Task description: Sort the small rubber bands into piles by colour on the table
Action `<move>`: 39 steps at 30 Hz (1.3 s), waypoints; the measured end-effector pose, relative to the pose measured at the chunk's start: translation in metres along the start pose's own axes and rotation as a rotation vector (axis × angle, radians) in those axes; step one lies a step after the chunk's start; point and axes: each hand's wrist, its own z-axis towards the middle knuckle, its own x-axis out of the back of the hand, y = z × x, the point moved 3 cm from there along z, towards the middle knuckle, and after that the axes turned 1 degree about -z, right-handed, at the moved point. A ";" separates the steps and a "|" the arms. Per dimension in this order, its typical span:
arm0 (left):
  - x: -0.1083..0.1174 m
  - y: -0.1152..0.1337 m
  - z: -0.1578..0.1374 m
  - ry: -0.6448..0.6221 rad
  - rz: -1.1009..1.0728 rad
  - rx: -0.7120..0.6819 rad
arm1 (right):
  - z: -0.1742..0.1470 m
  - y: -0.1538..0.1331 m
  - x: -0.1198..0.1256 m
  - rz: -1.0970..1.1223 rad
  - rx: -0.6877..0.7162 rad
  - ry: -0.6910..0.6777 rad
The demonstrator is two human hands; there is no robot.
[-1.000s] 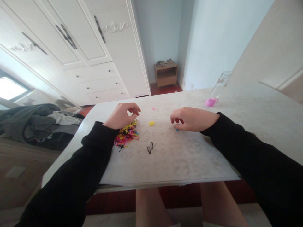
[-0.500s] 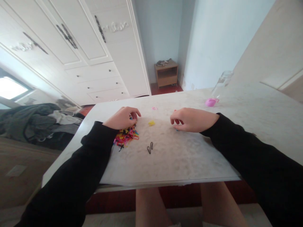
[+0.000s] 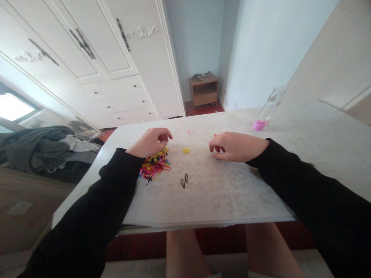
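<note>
My left hand is over the far side of a heap of small rubber bands in mixed colours. Its fingers curl down toward the thumb in a pinch, with the index finger sticking out; whatever lies between the tips is too small to make out. To the right, my right hand rests on the table, loosely curled, thumb apart from the fingers. A speck of red shows past its knuckles. Between the hands lie a small yellow cluster of bands, a pink band and two black bands.
A clear glass bottle stands at the back right of the pale table, beside a pink rounded object. Beyond the table are a white wardrobe and a small wooden cabinet. Clothes are piled at the left.
My left hand's fingers have lifted slightly away from the heap, and the blue bit seen among them no longer shows. My right hand stays almost still.
</note>
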 end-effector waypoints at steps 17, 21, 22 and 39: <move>-0.011 0.011 0.000 0.050 -0.385 -0.004 | 0.000 0.000 -0.001 -0.014 0.001 -0.001; -0.017 0.018 -0.002 0.061 -0.420 -0.033 | 0.000 -0.001 -0.001 -0.017 -0.006 -0.006; -0.019 0.019 -0.002 0.059 -0.427 -0.039 | 0.000 -0.002 0.000 -0.017 -0.010 -0.009; -0.033 0.033 -0.005 0.120 -0.460 -0.169 | 0.002 -0.002 -0.003 -0.023 0.000 -0.010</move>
